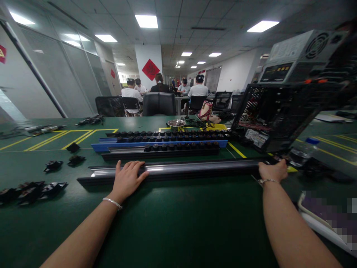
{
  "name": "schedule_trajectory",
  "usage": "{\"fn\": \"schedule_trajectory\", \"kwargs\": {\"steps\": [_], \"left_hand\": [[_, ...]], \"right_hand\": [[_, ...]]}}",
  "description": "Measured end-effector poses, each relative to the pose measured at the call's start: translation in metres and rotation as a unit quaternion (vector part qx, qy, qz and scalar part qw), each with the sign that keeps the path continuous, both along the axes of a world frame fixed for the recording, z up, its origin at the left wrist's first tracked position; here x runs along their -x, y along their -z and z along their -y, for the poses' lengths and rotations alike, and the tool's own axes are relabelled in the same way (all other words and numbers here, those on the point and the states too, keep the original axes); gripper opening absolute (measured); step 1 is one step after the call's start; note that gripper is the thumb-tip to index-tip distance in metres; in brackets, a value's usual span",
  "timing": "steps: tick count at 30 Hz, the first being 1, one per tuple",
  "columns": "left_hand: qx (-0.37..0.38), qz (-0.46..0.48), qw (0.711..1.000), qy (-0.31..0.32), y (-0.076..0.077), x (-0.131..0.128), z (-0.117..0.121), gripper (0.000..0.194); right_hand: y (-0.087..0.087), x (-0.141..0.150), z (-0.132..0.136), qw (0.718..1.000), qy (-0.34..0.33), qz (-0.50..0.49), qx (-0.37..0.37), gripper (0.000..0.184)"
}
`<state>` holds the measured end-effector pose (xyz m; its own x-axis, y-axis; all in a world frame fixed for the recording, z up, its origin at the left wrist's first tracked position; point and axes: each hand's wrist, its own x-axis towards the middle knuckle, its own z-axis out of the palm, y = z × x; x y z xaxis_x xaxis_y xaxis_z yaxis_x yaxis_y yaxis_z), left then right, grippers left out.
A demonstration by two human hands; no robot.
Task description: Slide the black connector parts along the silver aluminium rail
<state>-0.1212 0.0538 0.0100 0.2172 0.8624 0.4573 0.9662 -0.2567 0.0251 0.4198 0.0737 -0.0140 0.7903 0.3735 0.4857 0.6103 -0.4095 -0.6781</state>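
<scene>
Across the green tabletop (195, 227), a long, straight black-and-silver channel (200, 168) runs left to right before me, touching both hands: my left hand (128, 179) lies spread over it near its left end, my right hand (272, 172) grasps its right end.

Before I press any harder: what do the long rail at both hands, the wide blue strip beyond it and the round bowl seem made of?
Long rail: dark plastic or coated metal, hard to tell; its smooth, glossy channel throws bright streaks.
Blue strip: perhaps plastic or painted metal; only its even blue colour shows.
Bowl: likely stainless steel, polished, judging by its silvery, shiny look.
</scene>
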Motion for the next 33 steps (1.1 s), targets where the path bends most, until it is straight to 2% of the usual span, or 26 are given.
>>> {"fn": "schedule_trajectory", "kwargs": {"steps": [4,12,20,33], "left_hand": [[0.005,-0.003,1.0,0.002,0.0,0.0,0.0,0.052],[0.005,-0.005,1.0,0.003,0.0,0.001,-0.001,0.053],[-0.002,-0.003,1.0,0.009,0.0,0.001,0.0,0.053],[-0.005,-0.004,1.0,0.011,-0.001,0.0,0.0,0.052]], "right_hand": [[-0.007,0.007,0.004,0.999,0.026,-0.042,0.012,0.073],[-0.016,0.018,0.007,0.998,0.034,-0.058,0.013,0.071],[-0.017,0.02,0.007,0.998,0.044,-0.052,0.003,0.055],[-0.019,0.024,0.006,0.997,0.05,-0.051,0.016,0.043]]}}
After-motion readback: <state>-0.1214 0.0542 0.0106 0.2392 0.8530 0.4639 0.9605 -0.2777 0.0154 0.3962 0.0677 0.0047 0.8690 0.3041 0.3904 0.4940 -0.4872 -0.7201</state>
